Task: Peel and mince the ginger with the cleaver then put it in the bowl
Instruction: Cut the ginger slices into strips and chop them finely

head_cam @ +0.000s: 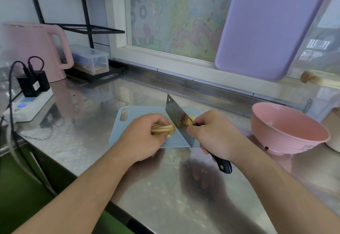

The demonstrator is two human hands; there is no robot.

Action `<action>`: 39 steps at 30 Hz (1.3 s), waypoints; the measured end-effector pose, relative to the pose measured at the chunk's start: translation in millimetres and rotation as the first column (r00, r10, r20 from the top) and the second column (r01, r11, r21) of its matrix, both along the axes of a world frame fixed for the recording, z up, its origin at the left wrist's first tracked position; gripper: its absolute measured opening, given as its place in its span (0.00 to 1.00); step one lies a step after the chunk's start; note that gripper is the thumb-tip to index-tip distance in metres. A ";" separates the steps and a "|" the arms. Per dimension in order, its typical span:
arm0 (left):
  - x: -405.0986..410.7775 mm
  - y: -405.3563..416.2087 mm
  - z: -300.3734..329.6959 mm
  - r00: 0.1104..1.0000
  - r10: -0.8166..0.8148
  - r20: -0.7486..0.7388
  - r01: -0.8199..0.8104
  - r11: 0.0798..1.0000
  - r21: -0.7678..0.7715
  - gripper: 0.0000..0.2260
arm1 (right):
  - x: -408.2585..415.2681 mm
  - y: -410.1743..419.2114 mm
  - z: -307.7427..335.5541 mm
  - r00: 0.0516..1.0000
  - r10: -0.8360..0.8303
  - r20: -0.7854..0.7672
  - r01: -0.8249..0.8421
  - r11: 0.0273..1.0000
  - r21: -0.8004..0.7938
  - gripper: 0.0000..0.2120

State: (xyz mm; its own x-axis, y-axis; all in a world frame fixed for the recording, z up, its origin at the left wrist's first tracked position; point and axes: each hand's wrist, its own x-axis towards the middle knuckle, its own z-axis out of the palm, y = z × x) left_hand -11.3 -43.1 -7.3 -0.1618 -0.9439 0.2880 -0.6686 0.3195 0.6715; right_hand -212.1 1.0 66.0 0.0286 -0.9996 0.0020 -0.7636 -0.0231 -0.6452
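Steel cleaver (pixel 177 121) gripped by right hand (pixel 215 134); left hand (pixel 145 132) curled, pinning ginger strips (pixel 162 129) on board (pixel 139 110).

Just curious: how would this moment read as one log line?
stage: mincing | left hand: holds ginger strips | right hand: grips cleaver | bowl: empty

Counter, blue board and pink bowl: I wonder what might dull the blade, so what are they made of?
Counter: likely stainless steel, mirror-like reflections. Blue board: probably plastic, matte, moulded handle slot. Pink bowl: matte, ribbed, possibly plastic; can't confirm.
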 end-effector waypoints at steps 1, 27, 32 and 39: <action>-0.3 0.7 -0.1 1.000 -0.004 -0.024 0.004 1.000 0.008 0.10 | 0.1 -0.3 -0.1 1.000 -0.001 -0.004 0.001 1.000 -0.001 0.12; -2.1 1.1 -3.4 0.996 0.086 -0.033 -0.088 0.994 -0.068 0.05 | 2.9 6.9 12.2 0.997 -0.014 -0.082 0.008 0.997 -0.081 0.19; -2.1 2.1 -2.8 0.995 0.096 -0.036 -0.099 0.992 -0.082 0.05 | 5.5 8.8 10.1 0.998 -0.032 -0.059 0.029 0.998 -0.054 0.21; -4.4 3.6 -2.2 0.994 0.107 -0.005 -0.107 0.991 -0.075 0.04 | 8.0 11.6 15.1 0.997 -0.036 -0.070 0.035 0.999 -0.019 0.21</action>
